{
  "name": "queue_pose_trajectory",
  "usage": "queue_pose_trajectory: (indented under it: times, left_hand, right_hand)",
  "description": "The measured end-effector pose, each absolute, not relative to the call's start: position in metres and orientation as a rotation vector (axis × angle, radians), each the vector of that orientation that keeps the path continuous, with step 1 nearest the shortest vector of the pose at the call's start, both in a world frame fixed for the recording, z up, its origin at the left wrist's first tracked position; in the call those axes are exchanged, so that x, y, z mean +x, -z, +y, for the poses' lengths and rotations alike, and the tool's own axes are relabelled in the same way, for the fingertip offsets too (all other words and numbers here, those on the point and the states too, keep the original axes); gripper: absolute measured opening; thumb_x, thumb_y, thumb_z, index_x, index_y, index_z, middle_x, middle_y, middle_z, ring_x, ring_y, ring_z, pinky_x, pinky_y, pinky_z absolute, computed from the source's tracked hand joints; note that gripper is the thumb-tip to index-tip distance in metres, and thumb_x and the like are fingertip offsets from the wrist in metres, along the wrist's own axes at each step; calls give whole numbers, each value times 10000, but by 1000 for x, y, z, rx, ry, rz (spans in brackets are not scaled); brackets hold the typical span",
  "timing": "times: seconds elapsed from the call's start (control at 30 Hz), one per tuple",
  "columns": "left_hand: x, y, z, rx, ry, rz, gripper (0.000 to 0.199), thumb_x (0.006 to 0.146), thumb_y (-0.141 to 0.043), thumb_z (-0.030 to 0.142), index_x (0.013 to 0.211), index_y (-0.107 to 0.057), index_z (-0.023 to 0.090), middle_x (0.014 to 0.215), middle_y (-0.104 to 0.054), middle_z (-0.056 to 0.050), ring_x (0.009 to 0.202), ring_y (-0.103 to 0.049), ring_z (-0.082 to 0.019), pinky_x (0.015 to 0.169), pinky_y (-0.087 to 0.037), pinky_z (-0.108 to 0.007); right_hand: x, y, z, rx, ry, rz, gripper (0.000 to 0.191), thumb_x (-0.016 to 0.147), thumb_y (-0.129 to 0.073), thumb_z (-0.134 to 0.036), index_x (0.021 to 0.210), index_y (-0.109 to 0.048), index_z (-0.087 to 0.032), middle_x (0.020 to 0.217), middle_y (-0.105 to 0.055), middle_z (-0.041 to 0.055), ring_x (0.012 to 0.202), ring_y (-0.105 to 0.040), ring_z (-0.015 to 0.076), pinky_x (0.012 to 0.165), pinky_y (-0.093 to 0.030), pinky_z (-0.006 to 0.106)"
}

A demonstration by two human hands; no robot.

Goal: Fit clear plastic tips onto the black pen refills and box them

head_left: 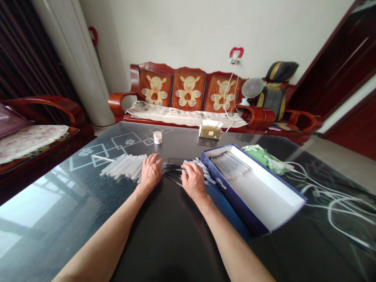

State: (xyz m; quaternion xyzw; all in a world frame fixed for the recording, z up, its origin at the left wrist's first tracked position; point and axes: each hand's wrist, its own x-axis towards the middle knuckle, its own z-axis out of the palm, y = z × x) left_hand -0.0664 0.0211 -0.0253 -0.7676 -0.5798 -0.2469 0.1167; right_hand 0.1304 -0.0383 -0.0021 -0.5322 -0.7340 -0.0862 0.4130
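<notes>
On the dark glossy table, white tubes lie side by side in a flat row. My left hand rests at the right end of that row, fingers apart. Thin black sticks lie between my two hands. My right hand is over their right end with its fingers bent; what its fingertips hold, if anything, is too small to tell. More pale tubes show behind and beside my right hand, next to a blue box. Inside the box, a layer of clear-white tubes lies at the far end.
A small white jar and a tissue box stand toward the table's far side. Right of the blue box lie a green-and-white cloth or bag and looped white cables. A wooden sofa stands beyond the table.
</notes>
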Motion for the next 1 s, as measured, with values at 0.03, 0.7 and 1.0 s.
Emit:
queue_pose_trajectory:
  times: [0.03,0.7,1.0]
  left_hand:
    - [-64,26,20,-2290,744,-1673,391,875,-380,147,1147,-655,210,1321,-545,-100,1245,-448,-270,1011,-369,-406]
    - [-53,32,23,-2319,961,-1489,282,865,-454,145,1047,-667,181,784,-640,-65,761,-578,-201,757,-453,-325]
    - [-50,24,14,-2404,1271,-1240,294,955,-395,281,1072,-624,139,725,-654,-52,682,-612,-161,720,-480,-295]
  right_hand:
    - [143,-9,-33,-1386,250,-1800,227,881,-474,-180,1011,-660,-185,1016,-636,83,989,-561,196,922,-390,316]
    - [265,-34,18,-2489,-75,-1573,160,767,-582,-214,782,-717,-131,844,-710,161,834,-679,285,724,-508,382]
    - [177,-66,-18,-1241,-243,-1159,443,790,-584,-427,1151,-540,-173,905,-692,62,731,-666,183,714,-543,334]
